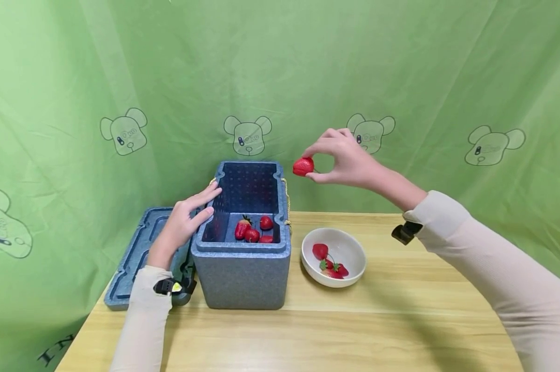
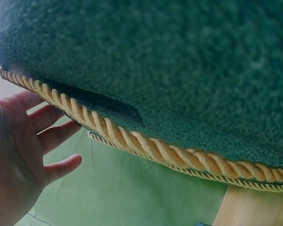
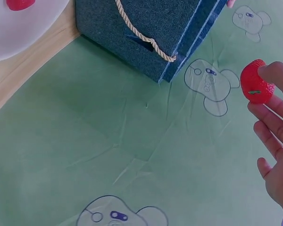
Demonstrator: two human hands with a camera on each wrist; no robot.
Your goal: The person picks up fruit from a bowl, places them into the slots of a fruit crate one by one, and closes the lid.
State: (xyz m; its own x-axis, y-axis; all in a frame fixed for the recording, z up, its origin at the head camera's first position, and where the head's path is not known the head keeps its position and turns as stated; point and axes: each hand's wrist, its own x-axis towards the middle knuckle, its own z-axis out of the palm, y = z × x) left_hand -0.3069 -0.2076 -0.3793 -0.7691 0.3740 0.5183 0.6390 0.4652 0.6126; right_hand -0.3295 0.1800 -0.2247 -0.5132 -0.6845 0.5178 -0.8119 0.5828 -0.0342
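the right hand [image 1: 347, 161] pinches a strawberry [image 1: 303, 166] between thumb and fingers, right of the lidless blue-grey box [image 1: 242, 279] and apart from it; the left hand [image 1: 181, 222], fingers spread, rests on the box's left rim; more strawberries [image 1: 243, 229] lie inside at the near end, other strawberries [image 1: 320, 251] in the white bowl [image 1: 347, 245] to the right; the lid [image 1: 137, 250] lies left
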